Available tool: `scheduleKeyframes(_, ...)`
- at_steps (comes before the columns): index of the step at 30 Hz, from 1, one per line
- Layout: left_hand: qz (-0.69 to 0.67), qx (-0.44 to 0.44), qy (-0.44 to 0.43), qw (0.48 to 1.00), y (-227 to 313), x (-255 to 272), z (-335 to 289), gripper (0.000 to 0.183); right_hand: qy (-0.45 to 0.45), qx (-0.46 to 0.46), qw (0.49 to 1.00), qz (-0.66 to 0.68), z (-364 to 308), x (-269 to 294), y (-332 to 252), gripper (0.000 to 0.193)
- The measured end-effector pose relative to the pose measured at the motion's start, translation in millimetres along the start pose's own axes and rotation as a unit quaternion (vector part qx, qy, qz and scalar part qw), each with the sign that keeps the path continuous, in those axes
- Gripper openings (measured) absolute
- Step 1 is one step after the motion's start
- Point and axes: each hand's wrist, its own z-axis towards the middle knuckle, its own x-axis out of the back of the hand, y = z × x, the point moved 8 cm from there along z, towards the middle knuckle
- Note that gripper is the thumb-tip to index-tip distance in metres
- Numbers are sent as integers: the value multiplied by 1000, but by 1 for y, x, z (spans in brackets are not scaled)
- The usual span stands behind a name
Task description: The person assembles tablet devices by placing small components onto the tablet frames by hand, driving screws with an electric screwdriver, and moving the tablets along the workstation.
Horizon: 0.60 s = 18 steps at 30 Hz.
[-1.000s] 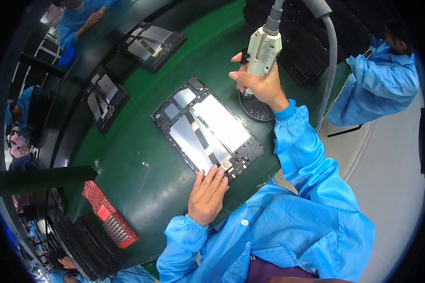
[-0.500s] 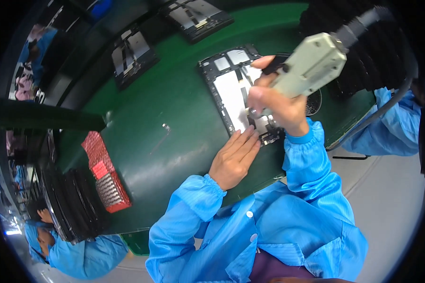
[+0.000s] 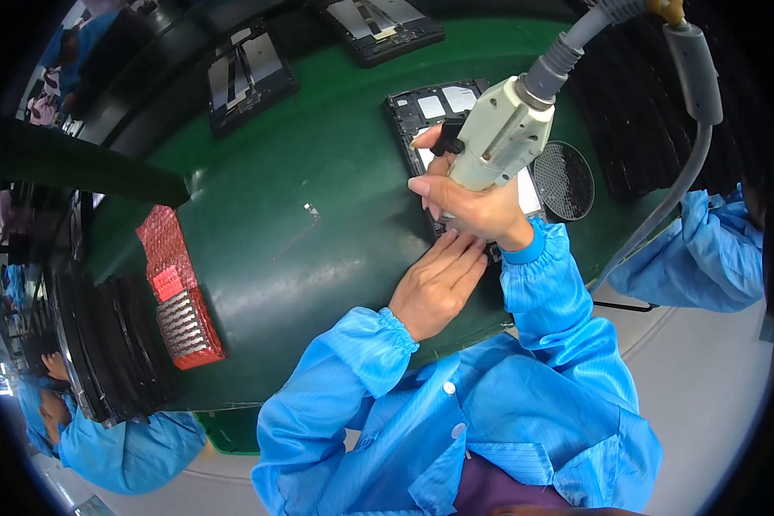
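The right hand [image 3: 482,211], wrapped round a pale powered driver [image 3: 500,138], has moved from above the round dish [image 3: 565,181] to the opened tablet [image 3: 432,107], right of centre; the left hand [image 3: 434,288] lies fingers together on its near edge. Red bubble wrap [image 3: 159,239] lies left on the green table [image 3: 258,224]; a blue-sleeved co-worker [image 3: 688,262] is at right.

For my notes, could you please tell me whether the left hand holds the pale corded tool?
No, the right hand grips that tool, while the left hand touches the opened tablet.
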Motion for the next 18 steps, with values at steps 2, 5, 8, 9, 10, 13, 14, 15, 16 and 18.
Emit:
scheduleKeyframes(2,3,0,2,1000,0,0,0,30,1,-8,1000,3,0,-1,2,35)
scheduleKeyframes(5,3,1,5,1000,-1,0,-1,31,-5,3,1000,-17,-1,-3,1,31)
scheduleKeyframes(8,-5,6,7,1000,-1,-1,-2,31,-3,9,999,-34,-5,-6,6,29)
scheduleKeyframes(9,-11,11,6,1000,-1,-2,-3,31,-3,9,999,-35,-7,-6,7,29)
scheduleKeyframes(10,-10,11,6,1000,-1,-2,-3,31,-6,13,998,-56,-7,-7,7,28)
scheduleKeyframes(13,-14,14,8,1000,-1,-2,-3,31,-6,19,998,-67,-8,-8,4,29)
scheduleKeyframes(14,-3,8,11,1000,0,0,-2,31,-2,19,999,-45,-7,-7,2,32)
scheduleKeyframes(15,8,2,14,1000,1,1,-1,30,4,19,1000,-22,-7,-5,-2,34)
scheduleKeyframes(16,9,0,13,1000,0,2,-1,30,16,-11,1000,-10,-8,1,-4,41)
scheduleKeyframes(18,13,20,5,1000,-4,6,-4,29,29,-41,999,9,-18,22,-18,47)
